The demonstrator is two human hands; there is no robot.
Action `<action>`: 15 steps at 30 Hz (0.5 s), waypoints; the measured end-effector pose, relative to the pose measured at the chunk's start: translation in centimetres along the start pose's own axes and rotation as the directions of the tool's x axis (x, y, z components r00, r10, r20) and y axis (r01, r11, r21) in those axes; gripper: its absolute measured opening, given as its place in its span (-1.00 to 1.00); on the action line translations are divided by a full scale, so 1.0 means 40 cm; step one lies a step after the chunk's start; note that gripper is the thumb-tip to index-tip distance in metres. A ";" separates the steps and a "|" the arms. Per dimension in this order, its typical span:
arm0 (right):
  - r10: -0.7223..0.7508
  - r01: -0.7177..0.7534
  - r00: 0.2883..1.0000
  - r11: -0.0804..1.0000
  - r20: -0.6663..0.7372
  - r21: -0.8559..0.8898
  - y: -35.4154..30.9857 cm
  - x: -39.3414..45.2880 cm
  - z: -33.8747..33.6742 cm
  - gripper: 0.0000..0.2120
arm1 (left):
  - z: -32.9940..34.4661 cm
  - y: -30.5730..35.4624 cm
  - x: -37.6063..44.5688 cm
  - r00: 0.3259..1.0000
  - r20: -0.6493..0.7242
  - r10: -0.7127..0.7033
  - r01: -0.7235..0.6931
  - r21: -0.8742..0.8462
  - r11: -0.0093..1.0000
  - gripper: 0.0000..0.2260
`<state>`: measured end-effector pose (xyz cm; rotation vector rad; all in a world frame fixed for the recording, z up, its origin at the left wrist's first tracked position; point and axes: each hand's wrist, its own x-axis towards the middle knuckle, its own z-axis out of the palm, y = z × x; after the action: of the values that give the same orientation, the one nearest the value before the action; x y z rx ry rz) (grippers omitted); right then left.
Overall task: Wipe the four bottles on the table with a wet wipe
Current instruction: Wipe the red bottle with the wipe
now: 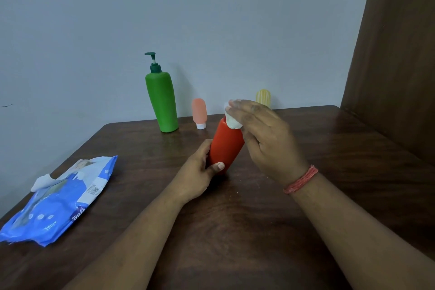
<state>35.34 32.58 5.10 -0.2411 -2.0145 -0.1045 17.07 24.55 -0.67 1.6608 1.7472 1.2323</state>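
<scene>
The red bottle (pixel 226 146) stands near the middle of the dark wooden table (pixel 259 219), tilted a little to the right at its top. The left hand (pixel 196 172) wraps its lower part, thumb across the front and fingers behind. The right hand (pixel 263 134) presses a bunched white wet wipe (pixel 231 119) against the top of the red bottle, fingers curled over the wipe so that the cap is hidden beneath it. A red thread band (pixel 301 180) circles the right wrist.

Behind the red bottle and to its left, by the wall, stands the green pump bottle (pixel 162 101), upright. Between that and the red bottle is a small pink tube (pixel 199 113), resting on its white cap. Behind the right hand, further from the red bottle, a yellow bottle (pixel 263 96) shows only its top; its shape is hard to judge. Well to the left of the red bottle lies the blue wet wipe pack (pixel 58 202), flat on the table, with a white wipe (pixel 42 181) sticking out of its opening.
</scene>
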 end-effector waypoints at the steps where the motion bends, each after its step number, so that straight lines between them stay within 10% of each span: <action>1: 0.018 -0.018 1.000 1.000 -0.020 0.004 0.005 -0.002 -0.001 -0.66 | 0.001 -0.002 0.000 1.000 -0.008 -0.003 0.003 -0.012 1.000 -0.54; 15: 0.232 -0.239 0.971 0.958 0.062 0.161 0.000 -0.069 0.092 -0.66 | -0.002 -0.022 -0.003 0.997 -0.017 -0.078 0.061 -0.456 0.888 -0.45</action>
<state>33.26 32.89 1.00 -0.3765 -2.0081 0.2218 16.54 24.49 -1.37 1.2955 1.3787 1.5047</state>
